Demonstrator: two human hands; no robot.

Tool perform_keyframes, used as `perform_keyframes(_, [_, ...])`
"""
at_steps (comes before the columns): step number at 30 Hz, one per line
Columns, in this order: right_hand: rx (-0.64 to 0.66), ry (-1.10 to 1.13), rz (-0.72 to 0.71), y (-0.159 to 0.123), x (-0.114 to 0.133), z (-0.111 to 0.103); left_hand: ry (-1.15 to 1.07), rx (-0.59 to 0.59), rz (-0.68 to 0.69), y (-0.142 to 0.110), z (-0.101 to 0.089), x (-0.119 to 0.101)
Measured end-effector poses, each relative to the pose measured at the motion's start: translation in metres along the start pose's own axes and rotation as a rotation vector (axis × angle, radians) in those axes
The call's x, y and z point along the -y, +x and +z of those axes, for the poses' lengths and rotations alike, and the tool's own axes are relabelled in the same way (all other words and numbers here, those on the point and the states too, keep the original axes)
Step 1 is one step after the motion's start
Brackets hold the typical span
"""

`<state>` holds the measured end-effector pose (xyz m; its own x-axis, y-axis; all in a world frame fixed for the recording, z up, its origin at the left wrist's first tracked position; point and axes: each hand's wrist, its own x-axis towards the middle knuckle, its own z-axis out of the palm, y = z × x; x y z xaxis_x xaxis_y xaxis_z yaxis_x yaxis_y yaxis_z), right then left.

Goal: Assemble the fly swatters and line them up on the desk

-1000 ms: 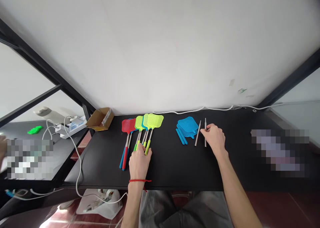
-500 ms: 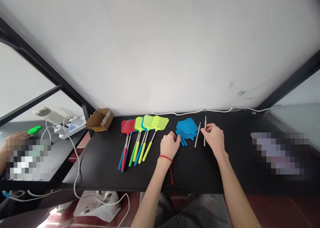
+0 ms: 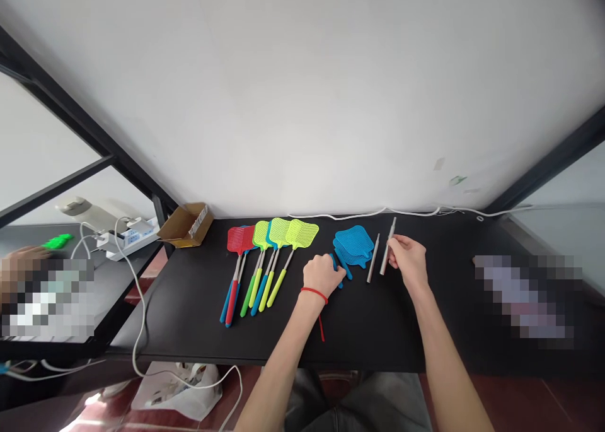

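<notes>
My right hand (image 3: 409, 259) pinches a silver metal rod (image 3: 388, 246) between thumb and fingers, its thin end pointing toward the wall. My left hand (image 3: 322, 274), with a red string on the wrist, is closed around a blue handle (image 3: 339, 285), mostly hidden by the fingers. A second blue handle (image 3: 344, 265) lies just right of it. Blue mesh fly swatter heads (image 3: 353, 244) are stacked between my hands. Another metal rod (image 3: 373, 258) lies on the table beside them. To the left, several assembled fly swatters (image 3: 278, 255) in red, yellow-green and blue lie in a row.
An open cardboard box (image 3: 186, 225) stands at the table's back left, near a white power strip (image 3: 130, 238). A white cable (image 3: 363, 215) runs along the wall. A blurred object (image 3: 522, 296) lies at right. Another person's hand (image 3: 23, 265) is at far left.
My left hand has moved slightly right and closed on a blue handle, shifting it toward me. My right hand has tilted the metal rod, its upper end leaning right.
</notes>
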<state>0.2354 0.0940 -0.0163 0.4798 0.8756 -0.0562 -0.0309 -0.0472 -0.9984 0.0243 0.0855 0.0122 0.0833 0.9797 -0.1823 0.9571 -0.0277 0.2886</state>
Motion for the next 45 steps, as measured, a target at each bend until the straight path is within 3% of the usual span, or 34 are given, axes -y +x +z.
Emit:
perform_keyframes(3, [0.143, 0.199, 0.084, -0.001, 0.005, 0.000, 0.058, 0.013, 0.009, -0.009, 0.002, 0.004])
perform_keyframes(8, [0.315, 0.380, 0.218, -0.005, 0.021, 0.004, -0.017, -0.134, 0.087, -0.014, 0.000, 0.022])
perform_keyframes(12, [0.464, 0.412, 0.182, -0.007, 0.040, 0.015, -0.410, -0.186, 0.192, 0.003, -0.012, 0.043])
perform_keyframes(15, [0.539, 0.402, 0.139, -0.006, 0.053, 0.027, -0.903, -0.047, 0.253, 0.017, -0.015, 0.055])
perform_keyframes(18, [0.528, 0.389, 0.103, -0.007, 0.054, 0.040, -1.269, 0.103, 0.306, 0.022, -0.010, 0.063])
perform_keyframes(23, [0.426, 0.381, 0.008, -0.013, 0.037, 0.051, -1.471, 0.135, 0.333, 0.017, -0.005, 0.069])
perform_keyframes(31, [0.311, 0.367, -0.120, -0.018, 0.025, 0.050, -1.514, 0.182, 0.356, 0.011, -0.004, 0.066])
perform_keyframes(45, [0.315, 0.294, -0.150, -0.017, 0.022, 0.049, -1.510, 0.253, 0.383, 0.008, -0.007, 0.063])
